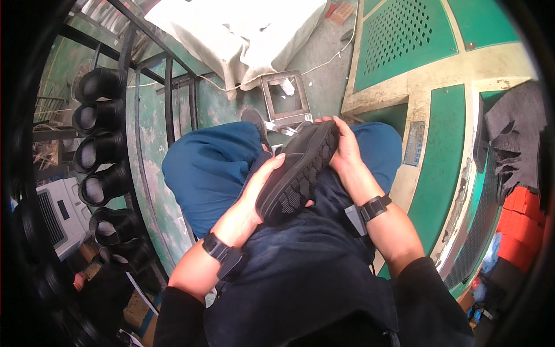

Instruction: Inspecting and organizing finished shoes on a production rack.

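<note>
A black shoe (299,170) lies tilted on its side above my lap, its treaded sole turned toward the right. My left hand (258,188) grips its near end, thumb along the upper and fingers mostly hidden beneath. At the far end my right hand (346,147) is wrapped round the shoe, fingertips showing over its tip. Both hands are closed on this one shoe. A dark band with a small box sits on each wrist.
Several black shoes (99,150) hang in a column on a dark metal rack (132,144) at left. A green and cream machine (445,133) stands at right, with orange-red boxes (520,228) beside it. Ahead are a square metal frame (266,95) and a cloth-covered surface (243,34).
</note>
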The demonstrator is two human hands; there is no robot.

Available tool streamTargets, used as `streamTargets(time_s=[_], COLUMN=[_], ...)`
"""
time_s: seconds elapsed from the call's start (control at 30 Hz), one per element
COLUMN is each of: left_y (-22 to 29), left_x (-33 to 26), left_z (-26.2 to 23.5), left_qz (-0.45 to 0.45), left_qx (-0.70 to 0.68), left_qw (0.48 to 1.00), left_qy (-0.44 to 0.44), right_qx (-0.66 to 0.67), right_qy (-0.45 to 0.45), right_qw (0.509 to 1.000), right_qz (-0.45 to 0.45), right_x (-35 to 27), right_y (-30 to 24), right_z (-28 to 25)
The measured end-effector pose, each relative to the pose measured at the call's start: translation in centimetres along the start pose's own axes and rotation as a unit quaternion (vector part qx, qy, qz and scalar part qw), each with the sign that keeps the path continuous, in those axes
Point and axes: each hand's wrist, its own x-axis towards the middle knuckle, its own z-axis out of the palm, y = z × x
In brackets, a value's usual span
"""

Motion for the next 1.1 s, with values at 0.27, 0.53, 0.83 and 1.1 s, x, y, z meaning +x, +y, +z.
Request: streamTargets(time_s=[0.27,0.53,0.83,1.1], left_y=[-0.3,4.9,6.2,5.7], left_x=[-3.8,1.8,8.1,5.3], left_z=[1.5,2.6,0.7,-0.5], left_qz=[0.067,0.242,0.208,0.259], left_qx=[0.136,0.454,0.382,0.413], left_qw=[0.981,0.825,0.891,0.854], left_qy=[0.124,0.236,0.129,0.18], right_qx=[0.027,-0.321,-0.32,-0.412], right_qy=[-0.041,-0.183,-0.246,-0.185], right_qw=[0.999,0.927,0.904,0.843], right_qz=[0.012,-0.064,-0.143,-0.292], right_x=[-1.7,-0.8,-0.6,-3.2], right_y=[1.6,-0.5,1.8,3.5], right_z=[3.5,6.7,5.0,6.6])
